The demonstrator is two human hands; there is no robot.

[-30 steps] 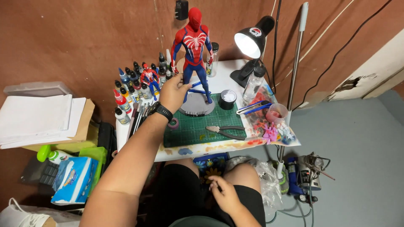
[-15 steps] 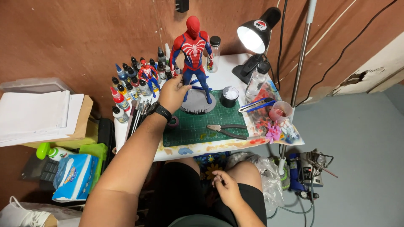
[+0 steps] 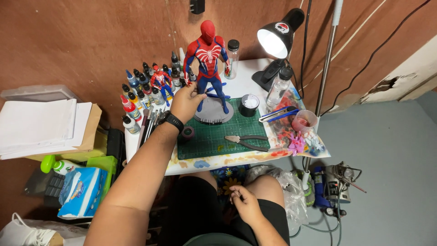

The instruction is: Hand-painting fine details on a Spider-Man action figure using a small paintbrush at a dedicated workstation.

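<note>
Left hand steadying a standing figure at its leg, seated worker at a small hobby table.

The left hand (image 3: 185,101), a black watch (image 3: 173,121) at the wrist, reaches forward with its fingers curled toward the thigh of the tall red-and-blue plastic action figure (image 3: 208,64); whether the fingertips pinch the leg or only rest on it cannot be told. The figure stands upright on a round grey display base (image 3: 214,114) at the far edge of the green gridded cutting mat (image 3: 214,136). A light hold low on the leg, with the base left flat, seems soundest, since the figure is tall and narrow. The right hand (image 3: 246,202) lies loosely curled on the lap, apparently empty. Pliers with dark handles (image 3: 246,141) lie on the mat, and small paint dropper bottles (image 3: 136,98) stand just beside the left hand.
</note>
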